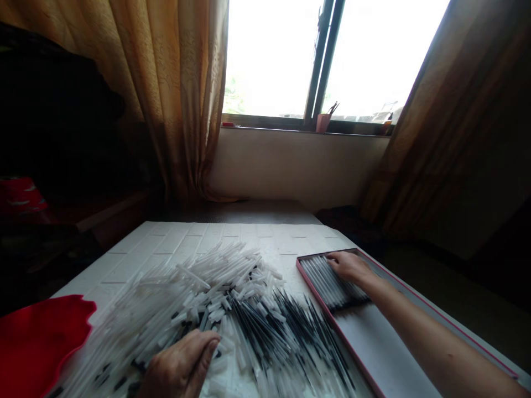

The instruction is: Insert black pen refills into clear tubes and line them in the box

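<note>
My left hand [180, 362] is low in the middle, closed with thumb against fingers; whatever is in them is hidden. Around it lie small white caps [215, 309] and a heap of clear whitish plastic tubes [136, 309]. To its right are many thin dark rods with pointed tips [259, 331], like pen refills. My right hand [350, 266] reaches into a shallow pink-edged box [352, 362]. Its fingers are bent together over a row of slim grey, pen-like sticks [327, 282] and touch the row's far end. What they pinch cannot be made out.
A red scalloped tray [37, 342] sits at the left edge of the white brick-patterned tabletop [161, 237]. Behind are a window, gold curtains [166, 83] and a pink cup [322, 122] of sticks on the sill. A dark shelf with a red item stands left.
</note>
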### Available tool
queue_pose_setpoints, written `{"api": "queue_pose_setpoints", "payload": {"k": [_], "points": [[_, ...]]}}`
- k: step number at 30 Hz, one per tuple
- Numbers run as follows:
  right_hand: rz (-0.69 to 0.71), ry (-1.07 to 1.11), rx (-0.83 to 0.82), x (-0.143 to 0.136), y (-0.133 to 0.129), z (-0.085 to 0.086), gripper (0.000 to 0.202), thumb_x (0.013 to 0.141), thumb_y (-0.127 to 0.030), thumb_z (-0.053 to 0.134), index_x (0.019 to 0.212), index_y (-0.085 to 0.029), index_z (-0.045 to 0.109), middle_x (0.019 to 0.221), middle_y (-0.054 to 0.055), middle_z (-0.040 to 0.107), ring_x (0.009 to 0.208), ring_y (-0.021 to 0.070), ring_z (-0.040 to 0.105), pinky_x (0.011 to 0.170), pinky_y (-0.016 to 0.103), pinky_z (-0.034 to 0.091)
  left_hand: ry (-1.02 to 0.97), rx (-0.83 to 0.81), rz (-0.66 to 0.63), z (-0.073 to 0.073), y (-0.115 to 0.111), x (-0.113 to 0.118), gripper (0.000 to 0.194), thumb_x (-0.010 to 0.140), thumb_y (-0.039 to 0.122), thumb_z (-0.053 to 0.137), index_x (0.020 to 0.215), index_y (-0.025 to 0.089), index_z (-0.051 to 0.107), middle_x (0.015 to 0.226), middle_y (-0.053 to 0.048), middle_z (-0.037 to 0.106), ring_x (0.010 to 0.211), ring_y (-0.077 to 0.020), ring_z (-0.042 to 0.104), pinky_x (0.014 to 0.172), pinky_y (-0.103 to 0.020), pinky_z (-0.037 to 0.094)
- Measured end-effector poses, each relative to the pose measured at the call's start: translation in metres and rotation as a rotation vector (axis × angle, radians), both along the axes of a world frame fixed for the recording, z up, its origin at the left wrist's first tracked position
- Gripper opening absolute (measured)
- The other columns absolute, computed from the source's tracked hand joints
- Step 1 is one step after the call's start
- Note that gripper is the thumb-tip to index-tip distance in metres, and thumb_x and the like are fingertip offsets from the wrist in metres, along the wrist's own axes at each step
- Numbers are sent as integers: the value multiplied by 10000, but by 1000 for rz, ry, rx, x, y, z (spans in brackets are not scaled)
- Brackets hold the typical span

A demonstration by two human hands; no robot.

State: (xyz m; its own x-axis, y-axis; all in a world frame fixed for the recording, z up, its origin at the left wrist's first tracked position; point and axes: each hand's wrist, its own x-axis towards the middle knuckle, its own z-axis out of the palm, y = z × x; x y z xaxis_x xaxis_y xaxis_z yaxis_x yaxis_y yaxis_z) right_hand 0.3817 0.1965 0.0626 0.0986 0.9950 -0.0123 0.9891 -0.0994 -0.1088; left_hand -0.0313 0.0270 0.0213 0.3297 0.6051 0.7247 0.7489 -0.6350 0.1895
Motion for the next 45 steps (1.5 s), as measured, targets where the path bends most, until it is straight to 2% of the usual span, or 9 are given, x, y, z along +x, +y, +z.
{"api": "queue_pose_setpoints", "payload": {"k": [6,8,11,16,20,24,29,36,45], "points": [[113,12,118,-37,-18,33,246,1003,-315,598,1208,-192,653,1223,89,678,1056,240,666,927,444,535,-104,37,167,2,5,-14,258,1044,401,464,1035,241,667,868,0,804,761,-140,790,724,-163,597],[216,41,151,-61,-31,44,247,991,-267,575,1185,-193,709,1168,102,731,1067,257,677,922,355,505,-136,32,219,5,4,-16,279,1047,406,454,1020,239,676,859,-9,801,753,-144,786,714,-171,596],[389,77,159,-104,-58,52,232,962,-272,575,1098,-249,762,1094,59,764,978,233,704,815,290,488,-167,24,290,10,4,-15,324,1057,421,416,994,238,677,831,-10,790,720,-141,773,695,-177,589],[633,97,84,-170,-104,42,206,945,-270,585,859,-261,772,903,18,762,824,184,701,706,256,428,-123,10,354,9,8,-17,307,1046,387,402,1049,230,666,872,-17,783,756,-170,766,690,-238,590],[719,89,15,-199,-125,26,183,914,-249,609,794,-236,747,874,17,746,755,168,690,625,249,384,-61,-26,383,4,12,-24,239,973,264,453,1004,240,689,951,-40,764,883,-233,729,799,-351,566],[710,67,-22,-206,-130,12,166,907,-241,613,807,-222,744,893,36,740,795,189,698,639,259,385,-2,-98,419,3,11,-31,229,898,205,502,953,257,717,977,-48,743,909,-269,688,818,-415,521],[657,48,-20,-197,-129,2,175,913,-198,578,841,-225,735,914,45,722,818,202,696,649,269,391,66,-196,445,4,8,-32,162,860,219,581,886,266,734,962,-43,735,905,-275,667,806,-434,496],[616,72,-7,-189,-129,-4,157,910,-196,572,864,-248,713,949,20,707,841,192,697,675,258,406,152,-278,463,2,4,-30,159,841,217,617,854,289,758,1033,-48,733,992,-286,644,849,-439,489],[581,70,-32,-189,-133,-7,221,874,-64,520,909,-214,678,968,47,705,862,212,697,695,273,430,188,-354,472,-5,5,-38,189,824,220,644,887,321,792,1134,-55,725,1083,-306,644,894,-475,500]]}}
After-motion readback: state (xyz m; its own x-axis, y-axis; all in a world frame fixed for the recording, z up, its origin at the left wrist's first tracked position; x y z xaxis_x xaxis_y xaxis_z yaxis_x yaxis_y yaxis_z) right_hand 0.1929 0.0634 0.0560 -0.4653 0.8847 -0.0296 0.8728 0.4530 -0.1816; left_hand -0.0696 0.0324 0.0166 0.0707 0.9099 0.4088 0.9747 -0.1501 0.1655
